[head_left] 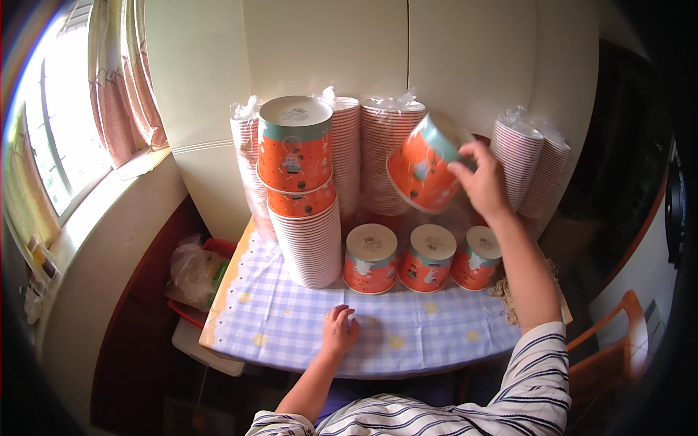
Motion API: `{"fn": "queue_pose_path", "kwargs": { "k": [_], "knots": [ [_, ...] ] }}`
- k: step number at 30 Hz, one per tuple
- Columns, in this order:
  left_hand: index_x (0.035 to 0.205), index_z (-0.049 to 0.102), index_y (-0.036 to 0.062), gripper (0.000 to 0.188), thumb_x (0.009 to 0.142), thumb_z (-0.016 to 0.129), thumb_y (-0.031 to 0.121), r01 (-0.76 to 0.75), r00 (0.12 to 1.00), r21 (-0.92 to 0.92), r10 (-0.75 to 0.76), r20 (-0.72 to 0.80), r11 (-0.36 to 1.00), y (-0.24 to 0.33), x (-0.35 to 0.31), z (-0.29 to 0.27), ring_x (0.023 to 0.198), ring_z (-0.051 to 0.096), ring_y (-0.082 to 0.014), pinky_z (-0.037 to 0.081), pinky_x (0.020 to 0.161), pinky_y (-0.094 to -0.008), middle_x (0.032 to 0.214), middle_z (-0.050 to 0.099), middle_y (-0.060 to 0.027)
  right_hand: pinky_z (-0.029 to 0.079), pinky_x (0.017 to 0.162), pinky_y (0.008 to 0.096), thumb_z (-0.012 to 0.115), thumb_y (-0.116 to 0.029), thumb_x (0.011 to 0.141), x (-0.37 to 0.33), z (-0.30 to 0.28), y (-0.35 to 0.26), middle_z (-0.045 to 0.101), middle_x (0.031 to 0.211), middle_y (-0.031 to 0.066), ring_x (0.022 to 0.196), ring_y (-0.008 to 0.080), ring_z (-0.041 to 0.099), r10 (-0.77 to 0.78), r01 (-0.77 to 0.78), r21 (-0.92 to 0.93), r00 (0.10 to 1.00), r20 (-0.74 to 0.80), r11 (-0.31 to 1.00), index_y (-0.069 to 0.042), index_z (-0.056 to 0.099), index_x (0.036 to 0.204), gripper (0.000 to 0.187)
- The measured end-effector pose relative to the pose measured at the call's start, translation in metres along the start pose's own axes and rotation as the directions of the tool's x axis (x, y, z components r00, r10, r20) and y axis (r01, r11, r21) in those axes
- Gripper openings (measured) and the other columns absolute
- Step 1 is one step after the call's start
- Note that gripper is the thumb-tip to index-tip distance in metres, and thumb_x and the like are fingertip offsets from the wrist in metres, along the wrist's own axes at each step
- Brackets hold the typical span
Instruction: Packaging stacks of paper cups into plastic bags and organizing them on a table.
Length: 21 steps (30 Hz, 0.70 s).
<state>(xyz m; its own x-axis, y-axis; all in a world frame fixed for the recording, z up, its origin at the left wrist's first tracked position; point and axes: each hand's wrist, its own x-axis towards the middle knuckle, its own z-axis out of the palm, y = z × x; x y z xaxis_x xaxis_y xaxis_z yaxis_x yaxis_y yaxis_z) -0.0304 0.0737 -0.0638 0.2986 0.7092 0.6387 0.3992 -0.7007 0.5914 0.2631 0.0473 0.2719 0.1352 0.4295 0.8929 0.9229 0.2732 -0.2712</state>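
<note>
My right hand (481,178) grips an orange and teal paper bucket (424,168) by its base edge, holding it tilted in the air above the table. Below it, three upside-down paper buckets of the same colours, the left one (371,260), the middle one (427,259) and the right one (476,259), stand in a row. My left hand (339,331) lies on the checked tablecloth, fingers loosely bent and apart, holding nothing. Ahead of it rises a tall nested stack of paper buckets (305,243), with another upside-down bucket (295,149) on top.
Plastic-wrapped stacks of paper cups (392,156) line the back of the table, with more wrapped stacks (517,156) at the right. A bundle of tan strands (509,298) lies near the right edge. A red crate (218,248) holding plastic bags sits left; a wooden chair (629,323) stands right.
</note>
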Motion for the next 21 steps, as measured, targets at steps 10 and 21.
{"fn": "queue_pose_path", "kwargs": {
  "k": [10, 21],
  "knots": [
    [0.095, 0.062, 0.0045, 0.024, 0.071, 0.064, 0.009, 0.007, 1.000, 0.017, -0.007, 0.005, 1.000, -0.002, -0.004, -0.001, 0.093, 0.057, -0.0334, 0.046, 0.083, -0.0422, 0.102, 0.060, -0.0150, 0.046, 0.078, 0.0411, 0.075, -0.015, 0.068, -0.079, 0.080, 0.012, 0.063, 0.089, 0.0134, 0.085, 0.0327, 0.059, -0.096, 0.171, -0.179, 0.925, 0.367, 0.969, -0.005, 0.060, 0.089, 0.028],
    [0.098, 0.062, 0.0079, 0.026, 0.073, 0.065, 0.009, 0.003, 1.000, 0.047, -0.004, 0.024, 0.999, -0.002, -0.004, -0.002, 0.096, 0.057, -0.0320, 0.046, 0.083, -0.0418, 0.106, 0.059, -0.0121, 0.051, 0.077, 0.0389, 0.076, -0.026, 0.073, 0.053, 0.104, -0.102, 0.061, 0.102, 0.0139, 0.089, 0.0307, 0.062, -0.362, 0.342, 0.219, 0.930, 0.061, 0.914, 0.000, 0.060, 0.105, 0.044]
  ]
}}
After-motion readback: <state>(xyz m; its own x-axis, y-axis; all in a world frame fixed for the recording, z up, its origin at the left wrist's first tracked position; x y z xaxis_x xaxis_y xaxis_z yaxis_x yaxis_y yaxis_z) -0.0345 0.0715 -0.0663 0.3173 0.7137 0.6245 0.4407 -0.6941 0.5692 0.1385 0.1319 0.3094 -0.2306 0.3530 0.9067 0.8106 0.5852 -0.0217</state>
